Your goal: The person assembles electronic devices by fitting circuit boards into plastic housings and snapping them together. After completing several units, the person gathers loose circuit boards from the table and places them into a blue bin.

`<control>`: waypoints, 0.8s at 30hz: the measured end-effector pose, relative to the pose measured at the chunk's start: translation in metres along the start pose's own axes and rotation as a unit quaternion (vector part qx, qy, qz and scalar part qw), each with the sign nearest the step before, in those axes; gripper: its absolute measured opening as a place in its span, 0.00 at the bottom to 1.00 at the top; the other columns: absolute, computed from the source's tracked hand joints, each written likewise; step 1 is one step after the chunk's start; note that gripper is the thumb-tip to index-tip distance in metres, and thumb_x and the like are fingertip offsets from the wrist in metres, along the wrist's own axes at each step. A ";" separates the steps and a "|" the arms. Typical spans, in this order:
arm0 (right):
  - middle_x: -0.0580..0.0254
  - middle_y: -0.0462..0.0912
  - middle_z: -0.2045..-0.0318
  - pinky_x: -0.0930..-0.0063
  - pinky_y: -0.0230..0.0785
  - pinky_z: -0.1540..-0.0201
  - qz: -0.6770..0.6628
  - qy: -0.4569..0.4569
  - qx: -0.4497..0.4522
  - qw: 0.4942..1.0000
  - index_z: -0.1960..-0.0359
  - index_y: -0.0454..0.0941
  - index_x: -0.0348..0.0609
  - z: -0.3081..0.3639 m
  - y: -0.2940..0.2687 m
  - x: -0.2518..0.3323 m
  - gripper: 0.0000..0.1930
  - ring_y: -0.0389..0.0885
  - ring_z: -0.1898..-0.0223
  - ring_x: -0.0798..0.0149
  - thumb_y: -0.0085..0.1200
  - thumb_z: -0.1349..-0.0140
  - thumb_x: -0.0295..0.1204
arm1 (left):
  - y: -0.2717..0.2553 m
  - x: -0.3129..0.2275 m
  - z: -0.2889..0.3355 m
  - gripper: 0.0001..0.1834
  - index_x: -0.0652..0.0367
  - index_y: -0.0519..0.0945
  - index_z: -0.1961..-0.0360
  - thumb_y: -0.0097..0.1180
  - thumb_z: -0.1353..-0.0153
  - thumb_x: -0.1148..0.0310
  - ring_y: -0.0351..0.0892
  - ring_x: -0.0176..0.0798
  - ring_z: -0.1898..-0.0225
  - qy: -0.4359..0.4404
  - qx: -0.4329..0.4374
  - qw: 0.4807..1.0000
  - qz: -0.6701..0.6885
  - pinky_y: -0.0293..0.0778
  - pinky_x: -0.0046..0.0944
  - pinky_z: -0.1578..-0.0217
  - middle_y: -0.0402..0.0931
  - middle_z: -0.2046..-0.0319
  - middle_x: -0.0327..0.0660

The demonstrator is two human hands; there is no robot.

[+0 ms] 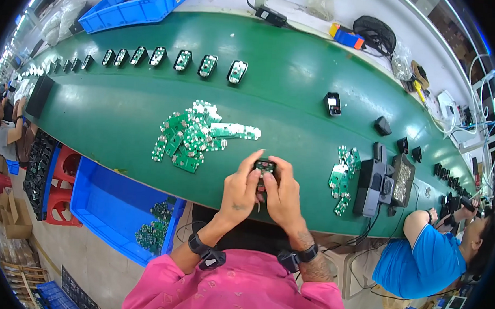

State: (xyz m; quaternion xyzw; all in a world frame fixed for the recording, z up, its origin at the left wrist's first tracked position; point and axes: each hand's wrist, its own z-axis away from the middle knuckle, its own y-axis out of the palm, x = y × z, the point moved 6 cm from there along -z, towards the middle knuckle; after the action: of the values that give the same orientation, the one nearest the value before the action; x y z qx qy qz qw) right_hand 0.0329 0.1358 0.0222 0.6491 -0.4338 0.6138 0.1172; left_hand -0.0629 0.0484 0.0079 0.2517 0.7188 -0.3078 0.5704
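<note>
Black casing (pixel 265 168), small, rigid and probably light, is sitting pinched by its edges in my left hand (pixel 240 188) and right hand (pixel 282 193); green circuit boards (pixel 195 135) are lying just beyond my grip.

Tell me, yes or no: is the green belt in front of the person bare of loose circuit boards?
No: a heap of green circuit boards lies on the green belt, just beyond the left hand and right hand.

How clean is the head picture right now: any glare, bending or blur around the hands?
Head view: fisheye bends the green belt into an arc, corners black; pale glare streaks the belt's far right; left hand and right hand are sharp, the small black casing between them is legible; far rim detail smears.
</note>
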 end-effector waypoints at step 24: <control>0.43 0.84 0.62 0.53 0.74 0.53 0.607 -0.087 -0.204 0.763 0.42 0.71 0.32 -0.210 -0.062 -0.038 0.33 0.83 0.59 0.45 0.64 0.44 0.42 | -0.018 0.037 -0.025 0.07 0.64 0.82 0.59 0.56 0.35 0.74 0.78 0.29 0.78 0.033 -0.052 0.997 -0.047 0.72 0.29 0.76 0.81 0.74 0.41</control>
State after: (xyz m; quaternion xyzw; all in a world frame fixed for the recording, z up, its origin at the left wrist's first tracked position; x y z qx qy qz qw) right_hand -0.0641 0.3327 0.0581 0.2617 -0.8603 0.3946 -0.1889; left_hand -0.1008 0.0543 -0.0215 0.1976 0.7632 -0.2878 0.5437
